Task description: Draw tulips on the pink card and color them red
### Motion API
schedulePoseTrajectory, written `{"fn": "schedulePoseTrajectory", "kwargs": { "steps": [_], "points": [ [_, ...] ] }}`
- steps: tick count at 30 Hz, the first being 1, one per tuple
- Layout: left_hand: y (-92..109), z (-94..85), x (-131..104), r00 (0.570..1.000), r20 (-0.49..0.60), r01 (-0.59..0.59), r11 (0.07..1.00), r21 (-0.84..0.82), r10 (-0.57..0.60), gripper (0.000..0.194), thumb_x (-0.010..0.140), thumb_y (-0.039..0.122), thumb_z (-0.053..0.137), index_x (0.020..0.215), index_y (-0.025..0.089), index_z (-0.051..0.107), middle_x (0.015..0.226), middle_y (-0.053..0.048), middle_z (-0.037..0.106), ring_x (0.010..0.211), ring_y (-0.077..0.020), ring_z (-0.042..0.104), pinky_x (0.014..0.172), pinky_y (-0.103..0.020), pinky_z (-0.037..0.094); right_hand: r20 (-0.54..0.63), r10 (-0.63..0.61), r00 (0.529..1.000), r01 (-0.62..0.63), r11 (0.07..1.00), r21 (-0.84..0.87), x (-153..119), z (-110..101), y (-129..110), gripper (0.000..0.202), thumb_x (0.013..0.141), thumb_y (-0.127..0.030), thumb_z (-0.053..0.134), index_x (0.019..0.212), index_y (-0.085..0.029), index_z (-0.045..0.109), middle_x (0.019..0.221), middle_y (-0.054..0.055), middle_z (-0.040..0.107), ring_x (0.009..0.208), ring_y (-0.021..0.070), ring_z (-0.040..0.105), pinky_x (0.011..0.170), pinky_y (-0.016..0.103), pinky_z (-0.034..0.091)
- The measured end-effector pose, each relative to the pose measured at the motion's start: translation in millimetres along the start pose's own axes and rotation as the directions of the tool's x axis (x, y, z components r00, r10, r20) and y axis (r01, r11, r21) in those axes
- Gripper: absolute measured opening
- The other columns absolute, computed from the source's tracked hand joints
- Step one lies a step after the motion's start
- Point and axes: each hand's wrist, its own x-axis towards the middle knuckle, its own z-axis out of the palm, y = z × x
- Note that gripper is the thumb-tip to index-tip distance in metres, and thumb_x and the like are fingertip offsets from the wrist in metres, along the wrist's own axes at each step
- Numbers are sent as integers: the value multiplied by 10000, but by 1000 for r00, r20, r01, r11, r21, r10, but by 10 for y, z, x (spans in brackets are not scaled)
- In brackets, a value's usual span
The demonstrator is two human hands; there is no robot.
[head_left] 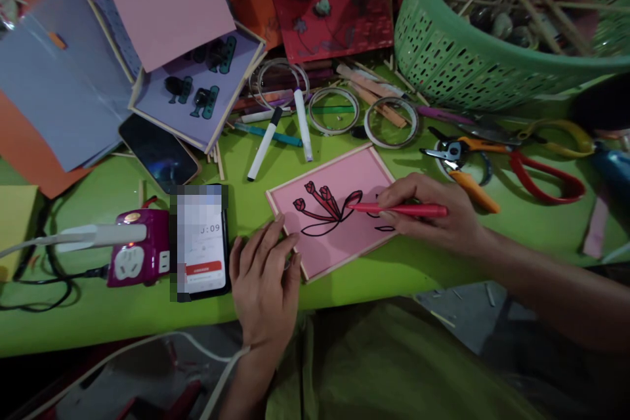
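Green worktop [98, 318] underneath, a right hand [453, 223] pinches a red felt-tip pen [423, 210] over a pink framed flower picture [327, 249], loosely spread left hand [266, 282] at its left edge.

Pink panel [344, 243] partly behind right hand [450, 226]

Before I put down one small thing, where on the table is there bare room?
Bare green table shows in a strip between the purple socket and the near edge, and in a patch between the red scissor handle and the right forearm. Behind the pink framed picture it is crowded: markers, tape rings, green basket.
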Motion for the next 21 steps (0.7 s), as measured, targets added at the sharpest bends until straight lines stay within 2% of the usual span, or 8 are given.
{"fn": "schedulePoseTrajectory", "kwargs": {
  "steps": [7,21],
  "points": [
    [-17,2,-11,1000,12,20,1000,-8,-19,201,1090,243,546,1232,269,685,1444,-76,738,1369,-255,661,1222,-479,383,11,12,1000,-12,1000,8,-2,-3,4,244,949,-238,780,1120,-409,749,954,-10,808,919,243,815,759,382,685],
    [-2,-7,3,1000,22,13,1000,-5,-13,193,1092,230,547,1234,271,671,1448,-86,735,1364,-250,662,1215,-481,388,-118,-49,992,40,996,-81,32,22,-26,195,898,-130,757,963,-310,717,857,5,763,836,227,799,684,345,651]
  ]
}}
